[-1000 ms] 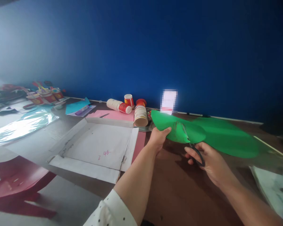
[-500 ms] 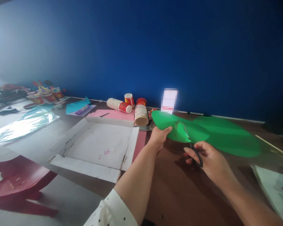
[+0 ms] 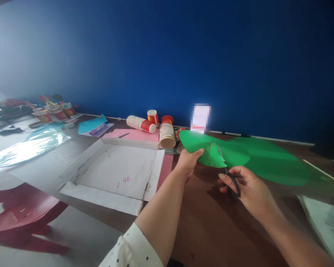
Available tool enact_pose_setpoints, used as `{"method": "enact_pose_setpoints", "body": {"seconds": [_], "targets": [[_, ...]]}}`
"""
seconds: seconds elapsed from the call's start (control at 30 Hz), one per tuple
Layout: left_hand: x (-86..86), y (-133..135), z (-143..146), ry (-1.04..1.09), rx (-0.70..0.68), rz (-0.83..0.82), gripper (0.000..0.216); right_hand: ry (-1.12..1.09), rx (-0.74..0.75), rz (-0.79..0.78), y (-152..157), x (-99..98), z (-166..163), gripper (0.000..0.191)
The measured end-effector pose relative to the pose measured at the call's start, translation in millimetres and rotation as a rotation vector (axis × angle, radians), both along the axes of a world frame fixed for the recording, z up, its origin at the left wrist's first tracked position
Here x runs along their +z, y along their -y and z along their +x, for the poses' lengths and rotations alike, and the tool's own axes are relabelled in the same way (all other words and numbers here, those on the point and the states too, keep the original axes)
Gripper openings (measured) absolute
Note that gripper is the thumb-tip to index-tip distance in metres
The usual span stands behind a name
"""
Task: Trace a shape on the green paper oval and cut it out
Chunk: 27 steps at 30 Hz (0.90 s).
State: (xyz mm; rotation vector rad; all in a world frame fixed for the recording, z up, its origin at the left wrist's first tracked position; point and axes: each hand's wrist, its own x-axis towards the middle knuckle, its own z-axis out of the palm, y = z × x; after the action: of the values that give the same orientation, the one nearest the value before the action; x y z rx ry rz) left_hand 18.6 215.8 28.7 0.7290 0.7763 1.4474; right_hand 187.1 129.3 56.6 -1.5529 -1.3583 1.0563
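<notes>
My left hand grips the near left edge of a rounded sheet of green paper, thumb on top. Pencil-like lines mark the sheet around a bent-up flap near its middle. In my right hand are black-handled scissors, my fingers closed round the loops. Their blades meet the paper at its near edge beside the flap and are mostly hidden. Behind and to the right, a second green sheet lies flat on the brown table.
A shallow white cardboard tray sits left of my left arm. Paper cups lie beyond it, near pink paper. A thin stick and white papers are at right. A red plastic chair stands at lower left.
My right hand and the scissors have shifted very slightly to the right, and the paper flap sits a little differently. My left hand keeps its hold in nearly the same place.
</notes>
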Motion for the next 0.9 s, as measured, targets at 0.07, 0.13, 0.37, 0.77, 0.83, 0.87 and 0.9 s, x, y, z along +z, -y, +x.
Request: {"method": "enact_pose_setpoints", "body": {"seconds": [0.07, 0.13, 0.37, 0.77, 0.83, 0.87, 0.9], "targets": [[0.0, 1, 0, 0.012, -0.004, 0.011, 0.051, -0.016, -0.003, -0.008, 1, 0.8, -1, 0.059], [0.4, 1, 0, 0.016, -0.005, 0.009, 0.052, -0.018, -0.007, -0.005, 1, 1.7, -2, 0.06], [2.0, 2, 1, 0.03, -0.004, 0.019, 0.05, 0.047, -0.005, 0.032, 2, 0.9, -2, 0.06], [3.1, 3, 3, -0.103, 0.097, 0.032, 0.031, 0.41, -0.003, 0.217, 3, -9.1, 1, 0.04], [3.2, 4, 3, -0.123, 0.108, 0.035, 0.03, 0.445, -0.015, 0.225, 3, -11.5, 3, 0.039], [3.1, 4, 3, -0.131, 0.11, 0.041, 0.031, 0.458, -0.017, 0.232, 3, -12.1, 4, 0.039], [2.9, 4, 3, -0.135, 0.11, 0.048, 0.031, 0.467, -0.015, 0.241, 3, -12.2, 5, 0.038]]}}
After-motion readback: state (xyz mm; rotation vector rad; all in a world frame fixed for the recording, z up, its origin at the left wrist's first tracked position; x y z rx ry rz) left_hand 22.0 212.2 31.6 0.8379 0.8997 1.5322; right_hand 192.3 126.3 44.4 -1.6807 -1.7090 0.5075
